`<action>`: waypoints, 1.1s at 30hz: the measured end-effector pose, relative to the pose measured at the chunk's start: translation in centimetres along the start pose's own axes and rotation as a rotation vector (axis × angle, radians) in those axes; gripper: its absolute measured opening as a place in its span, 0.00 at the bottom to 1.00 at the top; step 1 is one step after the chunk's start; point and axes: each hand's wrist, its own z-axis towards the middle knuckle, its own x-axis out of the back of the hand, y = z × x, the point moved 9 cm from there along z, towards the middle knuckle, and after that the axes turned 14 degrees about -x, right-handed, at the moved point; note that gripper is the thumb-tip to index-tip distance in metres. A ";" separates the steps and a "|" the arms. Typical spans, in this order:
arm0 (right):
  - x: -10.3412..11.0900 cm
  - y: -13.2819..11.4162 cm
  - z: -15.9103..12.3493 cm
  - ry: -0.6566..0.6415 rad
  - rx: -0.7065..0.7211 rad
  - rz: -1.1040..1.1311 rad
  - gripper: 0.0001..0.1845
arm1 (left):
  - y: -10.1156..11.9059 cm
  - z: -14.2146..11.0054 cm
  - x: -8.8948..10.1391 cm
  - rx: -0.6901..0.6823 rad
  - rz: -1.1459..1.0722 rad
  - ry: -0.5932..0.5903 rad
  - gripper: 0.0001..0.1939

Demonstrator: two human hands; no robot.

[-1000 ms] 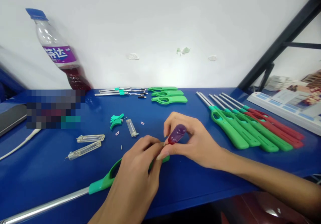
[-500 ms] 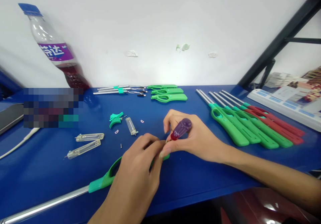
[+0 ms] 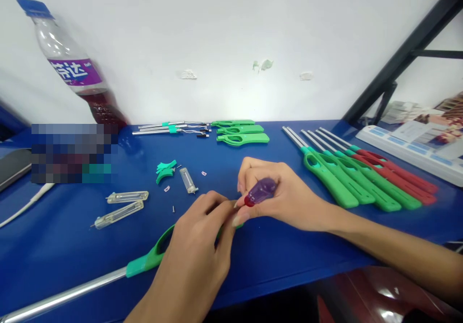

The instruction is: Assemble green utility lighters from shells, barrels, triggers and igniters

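Observation:
A green long-necked gas lighter [image 3: 142, 263] lies slanting across the front of the table, its metal tube running to the lower left. My left hand [image 3: 197, 246] is closed over its handle and hides most of it. In my right hand [image 3: 280, 193] is a screwdriver with a purple handle [image 3: 263, 191], gripped between thumb and fingers. Its tip is hidden at the handle's end, where both hands meet. Just beyond my left hand lie a clear fuel tank [image 3: 188, 181], green triggers [image 3: 165, 171] and a small screw [image 3: 173, 209].
Two more clear tanks [image 3: 127, 197] lie to the left. Green handle shells [image 3: 243, 139] and metal tubes with wires [image 3: 157, 131] line the back. Several green and red lighters [image 3: 331, 178] lie at right, beside a power strip [image 3: 415, 154]. A drink bottle [image 3: 72, 67] stands back left.
The purple screwdriver handle has tipped slightly lower, and my right fingers have shifted around it. My left hand stays on the lighter. The whole view has moved a little.

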 end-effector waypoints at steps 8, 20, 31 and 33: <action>-0.6 -0.3 0.0 -0.096 -0.004 -0.048 0.15 | -0.5 -0.4 -0.5 -0.003 -0.035 -0.054 0.14; -0.1 0.6 0.1 0.023 -0.018 0.031 0.21 | -0.2 0.0 0.1 0.057 -0.034 0.018 0.13; -0.2 -0.1 -0.2 0.008 0.035 -0.004 0.19 | -0.1 0.0 0.3 -0.006 0.044 0.014 0.13; -0.1 -0.5 -0.4 -0.027 0.046 0.008 0.16 | -0.1 -0.1 0.1 -0.014 0.036 0.001 0.14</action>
